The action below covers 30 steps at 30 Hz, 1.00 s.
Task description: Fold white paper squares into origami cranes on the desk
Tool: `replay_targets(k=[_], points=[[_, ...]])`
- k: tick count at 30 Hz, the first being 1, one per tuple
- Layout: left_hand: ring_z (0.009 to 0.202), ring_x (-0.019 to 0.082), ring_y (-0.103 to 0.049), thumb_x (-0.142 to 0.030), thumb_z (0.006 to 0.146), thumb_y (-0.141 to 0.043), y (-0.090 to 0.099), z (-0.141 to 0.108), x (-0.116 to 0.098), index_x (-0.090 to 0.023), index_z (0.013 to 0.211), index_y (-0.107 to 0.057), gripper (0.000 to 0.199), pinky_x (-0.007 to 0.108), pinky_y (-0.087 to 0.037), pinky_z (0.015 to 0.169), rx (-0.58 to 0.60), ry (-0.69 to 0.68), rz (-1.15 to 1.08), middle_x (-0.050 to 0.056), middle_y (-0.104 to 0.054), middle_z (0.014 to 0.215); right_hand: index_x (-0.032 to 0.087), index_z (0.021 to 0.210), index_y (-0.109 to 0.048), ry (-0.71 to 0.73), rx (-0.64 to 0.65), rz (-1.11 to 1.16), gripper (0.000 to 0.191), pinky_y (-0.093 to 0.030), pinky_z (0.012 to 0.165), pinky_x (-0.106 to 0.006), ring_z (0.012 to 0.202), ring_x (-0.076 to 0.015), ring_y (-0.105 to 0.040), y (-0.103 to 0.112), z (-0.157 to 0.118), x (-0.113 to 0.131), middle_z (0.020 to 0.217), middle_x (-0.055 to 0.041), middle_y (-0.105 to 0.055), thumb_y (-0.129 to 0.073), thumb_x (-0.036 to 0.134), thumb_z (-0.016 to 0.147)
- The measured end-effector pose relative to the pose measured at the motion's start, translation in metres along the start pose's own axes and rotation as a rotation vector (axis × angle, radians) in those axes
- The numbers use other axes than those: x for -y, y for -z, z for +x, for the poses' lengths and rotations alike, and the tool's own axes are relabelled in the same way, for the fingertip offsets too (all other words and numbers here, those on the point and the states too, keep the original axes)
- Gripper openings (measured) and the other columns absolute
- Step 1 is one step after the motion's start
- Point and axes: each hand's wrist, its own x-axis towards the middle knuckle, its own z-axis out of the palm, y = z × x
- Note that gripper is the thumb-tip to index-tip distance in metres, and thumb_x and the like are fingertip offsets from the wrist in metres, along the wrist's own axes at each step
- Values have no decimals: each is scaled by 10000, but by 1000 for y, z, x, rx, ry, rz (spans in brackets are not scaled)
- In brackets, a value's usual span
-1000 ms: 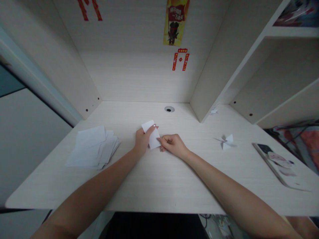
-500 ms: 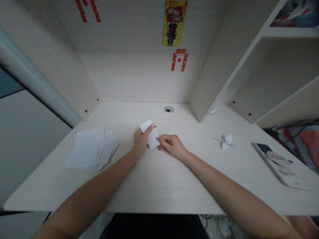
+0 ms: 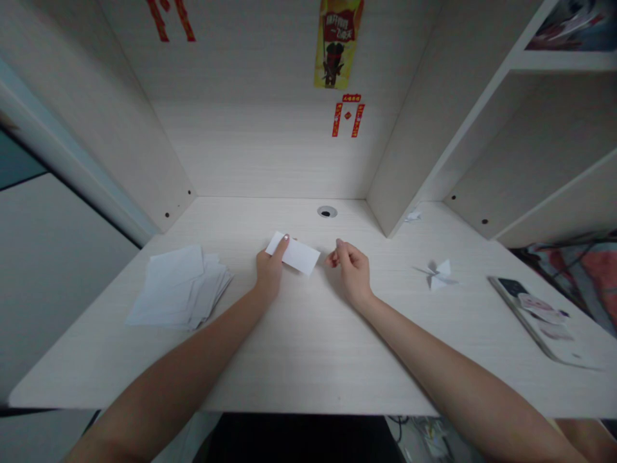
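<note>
My left hand (image 3: pixel 270 267) grips a small white folded paper (image 3: pixel 299 256) near its left end, thumb on top and fingers underneath. The paper is a narrow rectangle held just over the desk, slanting down to the right. My right hand (image 3: pixel 353 267) is apart from it, a short way to the right, with its fingers curled and thumb against the index finger; nothing shows in it. To the left lies a stack of white paper sheets (image 3: pixel 176 286). A folded paper crane (image 3: pixel 438 274) stands on the desk to the right.
A phone (image 3: pixel 535 315) in a decorated case lies at the desk's right. The pale desk (image 3: pixel 289 360) has a round cable hole (image 3: pixel 327 211) at the back. An upright divider (image 3: pixel 409 141) stands right of centre, with a small white scrap (image 3: pixel 413 217) by its foot.
My right hand has let go of the folded paper and moved right, away from it. In my left hand the paper has turned from steeply slanted to nearly level.
</note>
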Motion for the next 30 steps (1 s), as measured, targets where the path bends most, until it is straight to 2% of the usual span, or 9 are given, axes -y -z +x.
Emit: replay_targets(k=[2, 4, 7, 10, 12, 18, 20, 24, 30], points=[[733, 182, -646, -466, 649, -687, 1, 1, 0, -92, 862, -707, 432, 258, -485, 652, -7, -9, -6, 103, -714, 858, 209, 591, -473, -5, -58, 33, 429, -409, 578, -290, 554, -148, -504, 2, 4, -2, 585, -18, -571, -381, 525, 866], [746, 183, -642, -463, 655, -684, 1, 1, 0, -93, 877, -712, 432, 256, -481, 657, 19, -12, 32, 105, -713, 875, 204, 667, -524, 70, -43, -51, 392, -425, 622, -298, 660, -167, -543, 4, 4, -2, 687, -38, -595, -382, 507, 873], [751, 180, -627, -457, 675, -669, 0, -1, 1, -99, 940, -709, 447, 250, -467, 649, 83, -32, 102, 97, -709, 893, 220, 907, -586, 302, 118, -295, 283, -448, 746, -341, 905, -217, -546, 5, 0, 3, 932, -74, -604, -537, 481, 809], [709, 153, -600, -457, 714, -631, 1, -1, 3, -119, 1063, -667, 488, 232, -440, 609, 138, -60, 151, 68, -701, 881, 240, 1061, -563, 516, 299, -486, 448, -427, 870, -418, 1044, -263, -499, 3, -6, 7, 1081, -98, -562, -675, 483, 700], [665, 134, -574, -462, 740, -599, 2, -1, 6, -136, 1121, -637, 503, 220, -417, 576, 178, -72, 193, 51, -694, 851, 243, 1102, -548, 574, 338, -555, 502, -409, 910, -441, 1068, -273, -487, 1, -8, 7, 1110, -106, -549, -692, 482, 684], [709, 140, -562, -446, 789, -548, 4, 1, 12, -144, 1180, -597, 497, 220, -420, 609, 316, -125, 266, 51, -682, 879, 244, 1065, -550, 488, 314, -528, 319, -446, 865, -400, 990, -239, -541, 2, -5, -1, 1028, -80, -590, -627, 364, 779], [729, 145, -566, -442, 793, -545, 3, 2, 13, -137, 1190, -589, 503, 224, -426, 625, 342, -107, 261, 56, -681, 898, 242, 1054, -555, 444, 313, -508, 332, -459, 841, -379, 955, -228, -560, 2, -4, -2, 1007, -70, -601, -647, 370, 762], [753, 154, -578, -441, 797, -539, 4, 4, 16, -128, 1200, -579, 512, 229, -436, 640, 356, -88, 226, 62, -681, 906, 242, 1067, -554, 407, 340, -521, 425, -464, 832, -376, 968, -235, -573, 2, -5, -3, 1037, -71, -607, -689, 423, 706], [726, 159, -591, -451, 784, -554, 3, 2, 13, -126, 1181, -590, 514, 237, -451, 616, 355, -88, 239, 65, -686, 894, 253, 1094, -545, 382, 350, -501, 337, -464, 863, -369, 1039, -224, -562, 2, -8, -3, 1124, -72, -597, -618, 331, 775]])
